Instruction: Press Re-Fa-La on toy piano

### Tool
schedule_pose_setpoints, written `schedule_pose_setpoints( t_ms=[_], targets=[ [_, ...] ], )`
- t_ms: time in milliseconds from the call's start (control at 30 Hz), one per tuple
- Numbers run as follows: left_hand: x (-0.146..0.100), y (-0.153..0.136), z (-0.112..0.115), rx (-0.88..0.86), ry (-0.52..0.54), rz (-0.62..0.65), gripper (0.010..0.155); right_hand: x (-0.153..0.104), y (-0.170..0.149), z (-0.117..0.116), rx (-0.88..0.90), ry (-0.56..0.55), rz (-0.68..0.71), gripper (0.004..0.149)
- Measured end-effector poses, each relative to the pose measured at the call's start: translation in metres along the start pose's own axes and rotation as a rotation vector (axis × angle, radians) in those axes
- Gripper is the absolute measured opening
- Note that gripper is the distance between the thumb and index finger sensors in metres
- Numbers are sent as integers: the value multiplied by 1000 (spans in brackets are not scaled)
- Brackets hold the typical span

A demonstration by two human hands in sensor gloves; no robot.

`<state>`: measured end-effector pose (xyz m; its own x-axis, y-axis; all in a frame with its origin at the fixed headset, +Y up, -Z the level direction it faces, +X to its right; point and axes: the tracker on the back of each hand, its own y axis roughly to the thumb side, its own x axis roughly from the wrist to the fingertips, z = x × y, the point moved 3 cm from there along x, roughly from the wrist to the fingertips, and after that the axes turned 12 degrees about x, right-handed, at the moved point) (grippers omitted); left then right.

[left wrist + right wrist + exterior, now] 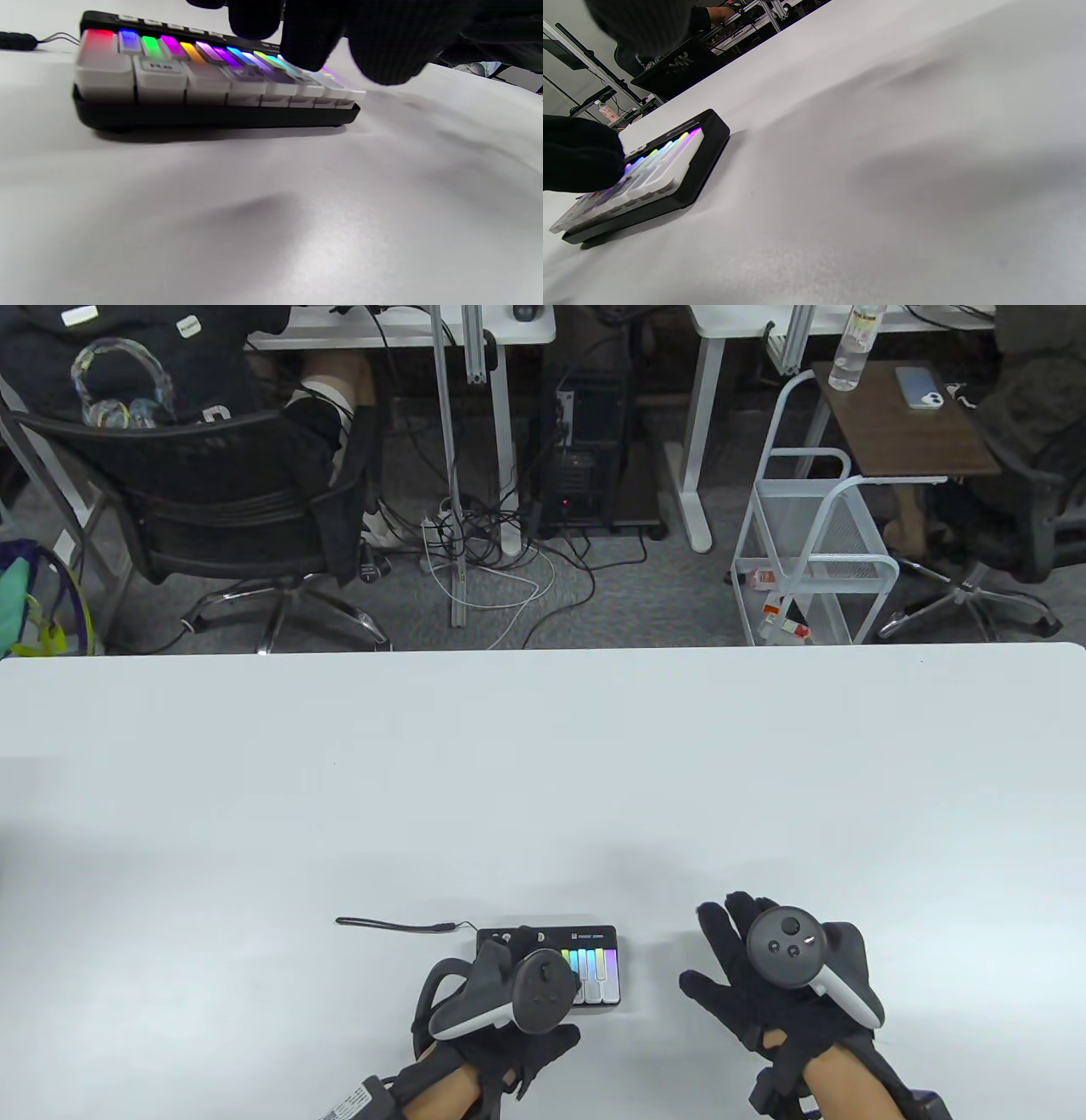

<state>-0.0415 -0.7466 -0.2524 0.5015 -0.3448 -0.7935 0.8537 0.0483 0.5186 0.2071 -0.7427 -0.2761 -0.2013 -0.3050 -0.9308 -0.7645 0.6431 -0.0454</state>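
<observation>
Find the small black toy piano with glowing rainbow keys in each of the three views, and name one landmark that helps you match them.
Table view: the small black toy piano with glowing rainbow keys sits low and centre, partly under the left hand.
Left wrist view: upper left, front edge facing the camera.
Right wrist view: lower left, seen from its right end.
Shared landmark: the row of lit colour strips above the white keys.

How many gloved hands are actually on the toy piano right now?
1. The left hand is over the toy piano, fingers down on the keys right of middle. The right hand rests spread on the table to the piano's right, apart from it.
</observation>
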Motion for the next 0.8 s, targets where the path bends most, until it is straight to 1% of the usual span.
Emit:
schedule_pose_setpoints(
  t_ms=[100, 633, 733, 800],
  targets=[
    [3, 3, 2, -1, -13, 3, 66, 0, 0, 0, 1, 0, 1, 82],
    [2, 2, 4, -14, 18, 7, 65, 0, 0, 0, -1, 4, -3, 81],
    [2, 2, 4, -18, 14, 5, 64, 0, 0, 0, 1, 4, -4, 81],
    [3, 4, 6, 12, 0, 3, 64, 0, 0, -1, 1, 5, -5, 81]
  ],
)
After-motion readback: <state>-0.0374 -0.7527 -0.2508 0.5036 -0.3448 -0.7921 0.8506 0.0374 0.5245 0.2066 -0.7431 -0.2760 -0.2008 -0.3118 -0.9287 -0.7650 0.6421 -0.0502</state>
